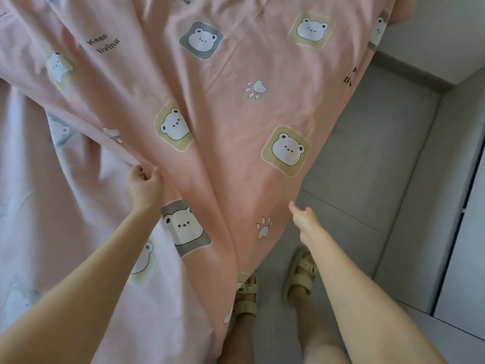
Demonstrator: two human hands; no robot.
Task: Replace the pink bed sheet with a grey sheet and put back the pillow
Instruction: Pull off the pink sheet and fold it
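The pink sheet (236, 106), printed with bear faces and paw marks, fills most of the view and hangs in long folds down to the floor. My left hand (143, 186) grips a fold of it near the middle left, fingers curled round the cloth. My right hand (305, 222) pinches the sheet's right edge lower down, where the cloth meets the floor side. At the left the sheet's paler underside (52, 206) shows. No grey sheet or pillow is in view.
Grey floor tiles (367, 166) lie to the right of the sheet. A pale wall and skirting (420, 74) run along the far right, with a white door or cabinet edge (464, 245). My feet in beige sandals (299, 274) stand on the tiles below the sheet's hem.
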